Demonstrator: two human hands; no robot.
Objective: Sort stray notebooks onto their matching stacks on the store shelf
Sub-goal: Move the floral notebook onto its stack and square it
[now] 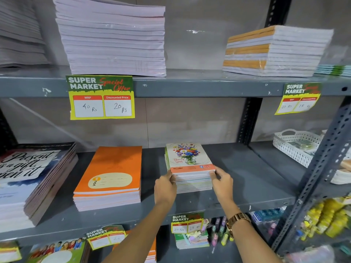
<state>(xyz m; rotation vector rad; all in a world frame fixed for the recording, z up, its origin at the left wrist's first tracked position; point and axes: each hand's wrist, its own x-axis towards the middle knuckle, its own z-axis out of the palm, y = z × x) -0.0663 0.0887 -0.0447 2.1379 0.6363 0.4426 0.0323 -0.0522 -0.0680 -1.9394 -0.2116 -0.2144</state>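
Just right of the frame's centre, on the grey metal middle shelf [247, 179], we pinched the top flower-print notebook with the orange lower band [190, 157] at its two near corners. Our left hand [164, 188] gripped one corner and our right hand [222, 182] the other. It lay on the small stack of pale-edged notebooks [193, 184], with the stack of orange-covered notebooks [110, 179] well apart to the left.
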